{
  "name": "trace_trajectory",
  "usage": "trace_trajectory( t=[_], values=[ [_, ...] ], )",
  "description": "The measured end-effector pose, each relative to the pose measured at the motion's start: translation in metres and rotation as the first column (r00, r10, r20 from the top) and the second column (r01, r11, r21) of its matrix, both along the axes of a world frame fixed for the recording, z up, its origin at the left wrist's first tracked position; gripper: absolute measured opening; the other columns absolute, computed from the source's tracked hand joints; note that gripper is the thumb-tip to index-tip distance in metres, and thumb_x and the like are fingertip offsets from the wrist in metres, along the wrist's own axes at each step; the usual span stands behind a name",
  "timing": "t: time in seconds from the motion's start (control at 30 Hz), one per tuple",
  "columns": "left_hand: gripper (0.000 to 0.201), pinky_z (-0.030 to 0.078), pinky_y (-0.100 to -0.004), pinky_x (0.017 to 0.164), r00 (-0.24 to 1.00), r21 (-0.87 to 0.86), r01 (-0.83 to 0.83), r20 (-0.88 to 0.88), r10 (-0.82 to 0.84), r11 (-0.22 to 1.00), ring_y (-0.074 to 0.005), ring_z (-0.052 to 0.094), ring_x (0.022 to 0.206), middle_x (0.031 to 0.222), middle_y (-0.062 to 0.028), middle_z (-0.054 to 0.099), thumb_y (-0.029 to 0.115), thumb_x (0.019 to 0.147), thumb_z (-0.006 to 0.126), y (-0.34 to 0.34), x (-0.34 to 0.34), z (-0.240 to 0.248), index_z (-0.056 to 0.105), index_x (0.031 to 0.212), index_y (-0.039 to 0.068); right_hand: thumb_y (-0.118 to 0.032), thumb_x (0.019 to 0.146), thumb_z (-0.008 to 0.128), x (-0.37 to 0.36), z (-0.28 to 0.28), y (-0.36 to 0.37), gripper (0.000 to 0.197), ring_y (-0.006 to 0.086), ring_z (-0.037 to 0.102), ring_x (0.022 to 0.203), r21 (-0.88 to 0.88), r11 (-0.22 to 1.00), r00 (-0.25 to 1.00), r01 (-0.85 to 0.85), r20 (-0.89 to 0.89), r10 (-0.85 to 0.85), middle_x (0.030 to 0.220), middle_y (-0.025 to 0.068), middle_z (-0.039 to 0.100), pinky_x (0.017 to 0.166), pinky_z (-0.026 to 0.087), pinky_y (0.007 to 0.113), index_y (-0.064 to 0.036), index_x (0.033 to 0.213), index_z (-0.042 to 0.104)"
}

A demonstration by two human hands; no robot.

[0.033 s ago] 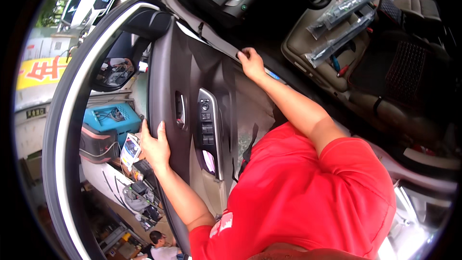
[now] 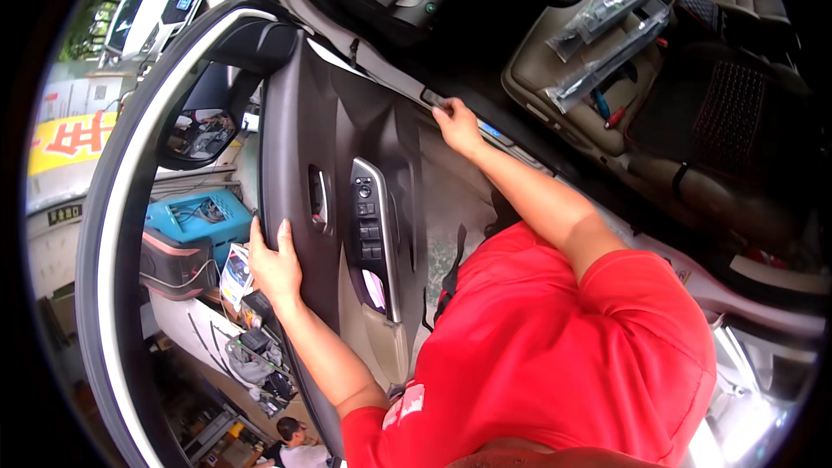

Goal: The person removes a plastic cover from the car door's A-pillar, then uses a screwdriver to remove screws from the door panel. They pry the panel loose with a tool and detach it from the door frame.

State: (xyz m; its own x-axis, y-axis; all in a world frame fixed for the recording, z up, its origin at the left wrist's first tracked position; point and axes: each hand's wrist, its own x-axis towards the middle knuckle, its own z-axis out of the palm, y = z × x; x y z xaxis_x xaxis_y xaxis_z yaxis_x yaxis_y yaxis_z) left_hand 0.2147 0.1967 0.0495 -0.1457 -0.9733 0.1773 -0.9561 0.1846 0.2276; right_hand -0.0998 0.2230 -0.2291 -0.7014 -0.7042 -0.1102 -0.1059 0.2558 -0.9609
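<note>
The car door (image 2: 290,147) stands open on my left, its dark inner panel with a beige lower part facing me. My left hand (image 2: 277,269) lies on the panel's top edge, thumb and forefinger stretched apart. Beside it are the inner door handle (image 2: 321,199) and the window switch panel (image 2: 368,221). My right hand (image 2: 458,127) reaches to the door sill (image 2: 520,149), fingers bent together at the end of a small dark strip (image 2: 432,98) on the sill's edge. Its fingertips are partly hidden.
Long plastic-wrapped strips (image 2: 611,13) and screwdrivers (image 2: 615,117) lie on the beige seat (image 2: 537,78). The side mirror (image 2: 204,134) sits outside the door. Beyond are a blue machine (image 2: 199,217), a seated person (image 2: 299,446) and a white car (image 2: 160,4).
The view has shifted slightly. My right fingers now sit a little below the dark strip's end, so more of it shows. My left hand stays on the door edge.
</note>
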Motion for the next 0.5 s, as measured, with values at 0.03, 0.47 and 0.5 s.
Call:
trace_trajectory(
  t=[0.03,0.47,0.5],
  values=[
    [0.059,0.045,-0.0429,0.099,1.000,0.016,0.000,0.012,0.000,1.000,-0.0419,0.059,0.114,0.120,-0.0301,0.061,0.035,0.089,0.069,0.002,0.005,0.002,0.056,0.128,-0.007,-0.032,0.088,0.067,0.011,-0.018,0.041,0.038,0.0311,0.067,0.088,0.100,0.993,0.997,-0.057,0.065,0.051,0.092,0.0182,0.069,0.080,0.052,0.039,0.0008,0.107,0.062],
    [0.048,0.049,-0.0393,0.092,0.973,-0.108,0.160,0.186,-0.139,0.981,-0.0370,0.064,0.108,0.118,-0.0235,0.065,0.035,0.094,0.063,-0.031,0.021,-0.030,0.060,0.128,0.001,-0.032,0.085,0.068,-0.013,-0.123,0.299,0.037,0.0355,0.068,0.093,0.480,0.821,0.934,-0.310,0.316,0.168,0.094,0.0229,0.070,0.084,0.053,0.041,0.0012,0.100,0.069],
    [0.048,0.049,-0.0393,0.092,0.966,-0.105,0.121,0.242,-0.093,0.987,-0.0371,0.063,0.109,0.119,-0.0223,0.065,0.037,0.095,0.061,-0.032,0.020,-0.023,0.061,0.128,0.002,-0.034,0.085,0.067,-0.011,-0.131,0.300,0.038,0.0375,0.067,0.096,0.480,0.812,0.927,-0.333,0.324,0.188,0.097,0.0235,0.069,0.085,0.052,0.043,0.0008,0.100,0.069]
  ],
)
